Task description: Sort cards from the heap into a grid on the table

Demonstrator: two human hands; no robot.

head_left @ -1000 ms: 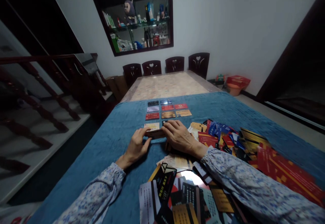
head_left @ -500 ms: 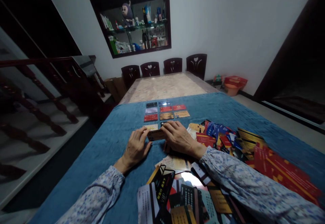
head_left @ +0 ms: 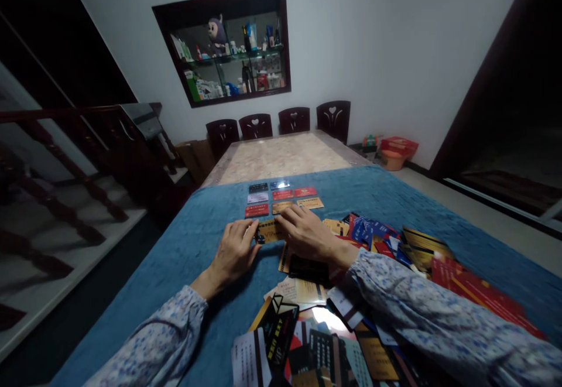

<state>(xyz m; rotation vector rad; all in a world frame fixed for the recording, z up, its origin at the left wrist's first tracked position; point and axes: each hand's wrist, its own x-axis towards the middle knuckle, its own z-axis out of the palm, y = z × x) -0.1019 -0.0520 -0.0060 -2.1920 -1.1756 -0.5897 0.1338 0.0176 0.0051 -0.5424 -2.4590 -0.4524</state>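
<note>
Fingers of the left hand (head_left: 233, 248) and the right hand (head_left: 306, 233) are clamped on opposite ends of a gold VIP card (head_left: 271, 232); the left pinches one end between thumb and fingers, while the right covers much of the other. The card is tipped up, its lettered face toward the person, just in front of a grid of cards laid flat on a blue cloth (head_left: 175, 264). Whether its lower edge touches the cloth cannot be told.

In the farthest row of the grid, a black card (head_left: 258, 188) sits beside a blue card (head_left: 280, 185). The next row holds a pale lilac card (head_left: 257, 198) and two red cards (head_left: 283, 195). Nearer lie another red card (head_left: 257, 211), a bronze card (head_left: 281, 207), partly hidden by the right fingertips, and a tan card (head_left: 310, 202).

Below the right wrist lies a dark card (head_left: 308, 269). Closer to the person, cards overlap in a loose heap, among them a black card with yellow lettering (head_left: 281, 328) and a white striped card (head_left: 246, 356). Past the right hand spreads a second heap (head_left: 373, 229) of blue, red and gold, with a large red sheet (head_left: 469, 284) beside the sleeve.

Beyond the cloth, the bare desk (head_left: 281, 156) runs toward four dark chairs (head_left: 332, 119).
</note>
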